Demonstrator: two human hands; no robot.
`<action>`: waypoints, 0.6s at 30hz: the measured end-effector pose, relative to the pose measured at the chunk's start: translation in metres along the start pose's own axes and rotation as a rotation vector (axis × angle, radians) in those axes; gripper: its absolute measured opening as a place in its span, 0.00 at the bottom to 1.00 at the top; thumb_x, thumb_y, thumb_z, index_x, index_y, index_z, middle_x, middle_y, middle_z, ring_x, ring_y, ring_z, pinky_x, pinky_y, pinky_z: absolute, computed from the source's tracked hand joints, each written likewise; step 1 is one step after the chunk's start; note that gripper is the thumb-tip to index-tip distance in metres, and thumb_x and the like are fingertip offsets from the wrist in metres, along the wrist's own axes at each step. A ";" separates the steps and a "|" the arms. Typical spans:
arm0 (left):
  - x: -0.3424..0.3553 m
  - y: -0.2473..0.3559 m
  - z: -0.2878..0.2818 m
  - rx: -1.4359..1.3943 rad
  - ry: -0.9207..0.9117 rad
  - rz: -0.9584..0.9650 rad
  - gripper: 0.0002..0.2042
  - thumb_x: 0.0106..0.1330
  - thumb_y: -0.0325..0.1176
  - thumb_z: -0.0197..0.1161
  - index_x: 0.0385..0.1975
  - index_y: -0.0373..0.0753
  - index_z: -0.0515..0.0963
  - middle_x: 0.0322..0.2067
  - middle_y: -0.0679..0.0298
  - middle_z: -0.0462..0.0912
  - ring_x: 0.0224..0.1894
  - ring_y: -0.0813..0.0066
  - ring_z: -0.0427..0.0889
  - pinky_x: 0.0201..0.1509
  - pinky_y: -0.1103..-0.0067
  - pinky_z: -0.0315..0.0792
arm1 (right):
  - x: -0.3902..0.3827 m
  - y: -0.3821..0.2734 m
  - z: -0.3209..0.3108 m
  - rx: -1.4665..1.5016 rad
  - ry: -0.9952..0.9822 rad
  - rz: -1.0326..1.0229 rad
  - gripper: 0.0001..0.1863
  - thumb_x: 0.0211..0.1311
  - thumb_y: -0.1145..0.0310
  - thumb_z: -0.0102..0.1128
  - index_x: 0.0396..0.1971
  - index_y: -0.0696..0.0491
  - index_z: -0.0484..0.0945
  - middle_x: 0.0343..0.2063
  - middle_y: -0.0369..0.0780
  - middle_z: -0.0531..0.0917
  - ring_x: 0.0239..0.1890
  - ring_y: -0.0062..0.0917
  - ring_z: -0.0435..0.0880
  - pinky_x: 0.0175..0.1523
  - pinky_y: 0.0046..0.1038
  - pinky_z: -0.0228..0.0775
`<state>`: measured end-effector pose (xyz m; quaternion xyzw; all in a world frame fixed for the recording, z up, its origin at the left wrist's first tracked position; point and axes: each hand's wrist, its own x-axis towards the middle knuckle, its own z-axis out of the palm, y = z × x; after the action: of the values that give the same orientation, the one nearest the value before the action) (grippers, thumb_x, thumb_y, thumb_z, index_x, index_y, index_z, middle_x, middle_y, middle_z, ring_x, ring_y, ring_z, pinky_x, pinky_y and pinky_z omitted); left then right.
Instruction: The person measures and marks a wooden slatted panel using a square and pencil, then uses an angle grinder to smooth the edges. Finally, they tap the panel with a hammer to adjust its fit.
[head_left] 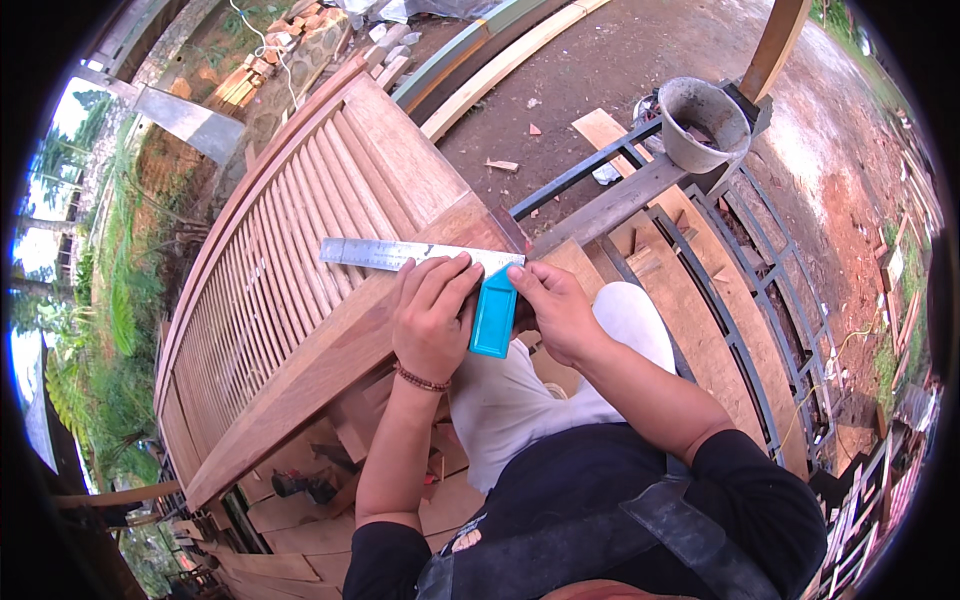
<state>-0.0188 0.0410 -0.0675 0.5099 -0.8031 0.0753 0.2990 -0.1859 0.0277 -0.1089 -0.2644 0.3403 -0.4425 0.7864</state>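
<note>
A try square with a steel ruled blade point(375, 252) and a teal handle point(491, 318) lies at the corner of a slatted wooden panel point(300, 200), which looks like a louvred shutter or door. The blade crosses the panel's near frame rail point(330, 355), and the handle hangs over the rail's near edge. My left hand point(432, 310) is bent over the blade and the handle's left side, its fingertips on the blade. At the handle's top right, my right hand point(560, 312) pinches the square by the corner. Some of its fingers are hidden behind the handle.
Grey bucket point(704, 130) stands on a plank at the back right. Wooden boards point(700, 330) and dark metal frames point(790, 290) lie to the right. Below the panel, a dark power tool point(308, 485) rests on boards. Stacked wood pieces point(250, 80) sit far left.
</note>
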 end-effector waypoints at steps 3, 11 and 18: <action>0.001 -0.002 0.000 -0.030 0.020 0.002 0.15 0.49 0.25 0.69 0.39 0.43 0.83 0.43 0.66 0.83 0.47 0.65 0.80 0.53 0.68 0.72 | 0.000 -0.005 -0.008 -0.133 -0.041 -0.017 0.15 0.72 0.59 0.52 0.32 0.56 0.75 0.23 0.36 0.78 0.22 0.19 0.80 0.25 0.20 0.72; -0.001 -0.005 0.001 -0.036 0.030 0.014 0.14 0.48 0.25 0.70 0.38 0.42 0.84 0.40 0.66 0.84 0.44 0.66 0.80 0.48 0.72 0.74 | -0.014 -0.026 -0.061 -0.230 0.111 -0.185 0.12 0.71 0.73 0.44 0.44 0.59 0.77 0.28 0.37 0.79 0.25 0.18 0.80 0.30 0.19 0.70; 0.001 -0.002 0.000 -0.057 0.016 0.000 0.14 0.47 0.24 0.71 0.36 0.40 0.84 0.39 0.64 0.84 0.42 0.65 0.81 0.46 0.70 0.74 | -0.014 -0.049 -0.067 -0.387 0.157 -0.322 0.19 0.69 0.78 0.40 0.58 0.56 0.69 0.31 0.39 0.79 0.24 0.16 0.78 0.30 0.17 0.67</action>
<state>-0.0171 0.0388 -0.0670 0.5007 -0.8025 0.0565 0.3196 -0.2682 0.0094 -0.1117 -0.4257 0.4321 -0.5076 0.6118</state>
